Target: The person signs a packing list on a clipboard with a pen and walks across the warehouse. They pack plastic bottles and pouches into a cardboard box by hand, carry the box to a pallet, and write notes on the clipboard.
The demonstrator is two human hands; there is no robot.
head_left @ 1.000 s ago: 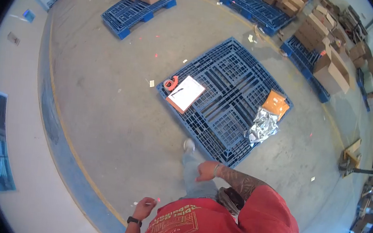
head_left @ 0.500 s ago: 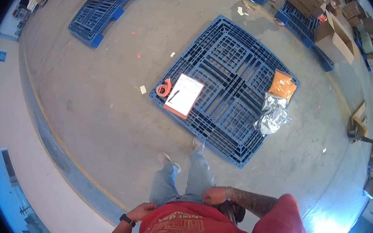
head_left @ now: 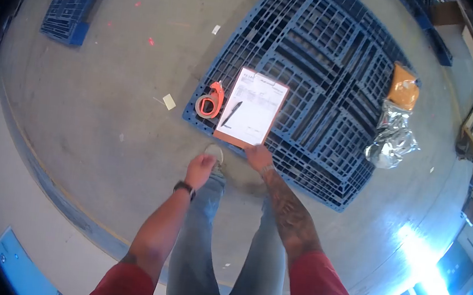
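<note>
A brown clipboard (head_left: 230,139) with a printed white sheet (head_left: 256,107) lies on the near left corner of a blue plastic pallet (head_left: 300,139). A black pen (head_left: 232,113) rests on the sheet. Just left of the clipboard is a red tape dispenser (head_left: 211,100). My right hand (head_left: 258,157) is at the clipboard's bottom edge, its fingers closed on it. My left hand (head_left: 201,168), with a dark watch at the wrist, hangs above my shoe; its fingers are curled, and what they hold, if anything, is hidden.
Orange packets (head_left: 404,88) and a silver plastic bag (head_left: 390,140) lie along the pallet's right side. Another blue pallet (head_left: 74,4) stands at the upper left. A pallet jack (head_left: 469,138) is at the far right. Paper scraps (head_left: 169,102) lie on the floor.
The pallet now appears closer. My right hand has moved from my waist to the clipboard's lower edge. My left hand has come forward from beside my shirt.
</note>
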